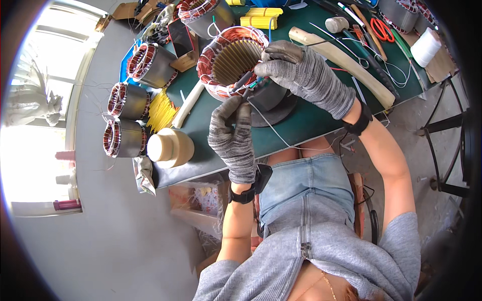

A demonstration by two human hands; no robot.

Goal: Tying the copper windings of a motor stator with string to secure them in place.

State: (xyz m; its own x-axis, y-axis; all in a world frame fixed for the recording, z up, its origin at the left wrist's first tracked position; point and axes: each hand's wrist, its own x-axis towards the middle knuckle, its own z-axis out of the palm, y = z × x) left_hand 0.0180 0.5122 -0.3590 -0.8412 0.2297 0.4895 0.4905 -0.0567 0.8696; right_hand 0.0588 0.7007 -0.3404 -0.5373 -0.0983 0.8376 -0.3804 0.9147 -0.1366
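A motor stator (208,62) with red-brown copper windings, white lacing and a slotted bore sits on its grey base at the table's near side. My gloved left hand (232,138) is at its near rim, thumb and finger pinched on a dark sleeved lead (243,81). A white cord (271,128) runs from beside those fingertips toward my lap. My gloved right hand (296,67) is over the stator's right rim with its fingers curled closed. Whatever its fingertips hold is hidden. Short green and blue wire ends (258,80) show between the two hands.
Several wound stators (128,100) stand along the left edge, near yellow strips (161,109) and a cream-coloured cylinder (170,148). A wooden mallet handle (346,65), a white-headed mallet (336,24), scissors (362,62) and a white thread spool (427,47) lie right.
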